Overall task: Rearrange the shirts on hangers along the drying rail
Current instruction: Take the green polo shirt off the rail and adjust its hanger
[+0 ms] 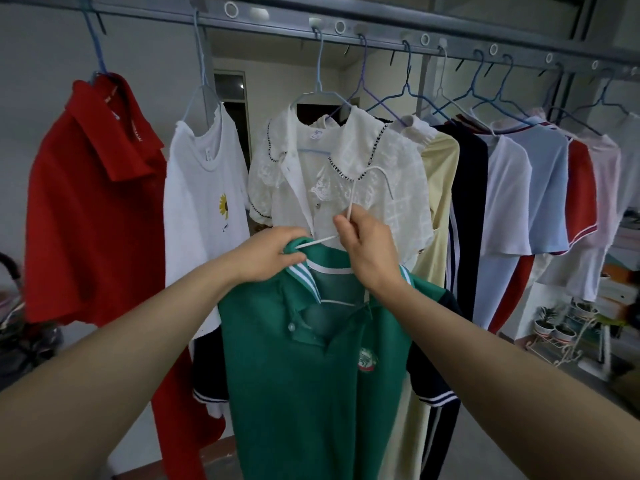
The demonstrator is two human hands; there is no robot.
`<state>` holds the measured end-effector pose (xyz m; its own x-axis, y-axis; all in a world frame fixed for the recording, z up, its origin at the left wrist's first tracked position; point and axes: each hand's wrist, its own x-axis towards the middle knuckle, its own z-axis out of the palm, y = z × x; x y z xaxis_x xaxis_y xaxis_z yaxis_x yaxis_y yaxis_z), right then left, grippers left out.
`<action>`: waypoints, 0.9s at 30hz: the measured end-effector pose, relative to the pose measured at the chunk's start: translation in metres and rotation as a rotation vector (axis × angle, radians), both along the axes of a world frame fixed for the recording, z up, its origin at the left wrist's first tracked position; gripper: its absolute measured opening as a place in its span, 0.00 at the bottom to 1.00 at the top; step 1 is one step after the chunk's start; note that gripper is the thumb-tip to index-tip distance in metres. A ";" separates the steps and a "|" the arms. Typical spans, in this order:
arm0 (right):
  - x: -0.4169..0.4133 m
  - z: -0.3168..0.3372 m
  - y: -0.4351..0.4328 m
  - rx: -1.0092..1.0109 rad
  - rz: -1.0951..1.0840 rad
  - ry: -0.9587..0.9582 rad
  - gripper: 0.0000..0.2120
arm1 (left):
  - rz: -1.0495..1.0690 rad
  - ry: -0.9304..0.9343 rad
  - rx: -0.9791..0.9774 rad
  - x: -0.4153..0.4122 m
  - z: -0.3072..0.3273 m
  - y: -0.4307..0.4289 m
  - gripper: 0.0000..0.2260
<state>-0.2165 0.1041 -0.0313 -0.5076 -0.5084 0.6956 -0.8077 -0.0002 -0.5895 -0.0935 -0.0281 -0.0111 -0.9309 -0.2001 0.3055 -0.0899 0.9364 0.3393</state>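
Note:
A green polo shirt [311, 386] with a striped collar hangs in front of me, off the rail, on a white wire hanger [356, 192]. My left hand [270, 254] grips the shirt's collar at the left shoulder. My right hand [367, 247] pinches the hanger's neck, its hook free in the air before a white lace blouse [346, 174]. The grey drying rail [381, 32] runs overhead and carries a red polo [93, 202], a white sunflower tee [204, 209], the blouse, a cream garment [440, 202] and several more shirts to the right.
Small potted plants on a white wire stand [561, 327] sit low at the right. A dark stroller-like object [20, 327] stands at the left edge. A gap on the rail lies between the sunflower tee's hanger and the blouse's hanger.

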 end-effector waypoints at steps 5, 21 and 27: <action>-0.024 0.001 -0.005 0.307 0.079 -0.020 0.16 | 0.081 0.011 0.023 0.017 0.013 -0.028 0.14; -0.010 0.021 -0.053 0.182 -0.024 -0.066 0.15 | -0.051 -0.177 0.882 0.078 0.067 -0.035 0.12; -0.032 0.028 -0.069 0.293 0.031 0.030 0.24 | 0.045 -0.127 1.089 0.107 0.097 -0.049 0.32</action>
<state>-0.2486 0.0354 -0.0029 -0.4697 -0.7047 0.5318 -0.8272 0.1409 -0.5439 0.0136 -0.0771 0.0861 -0.9281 -0.3393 -0.1534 -0.2097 0.1358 0.9683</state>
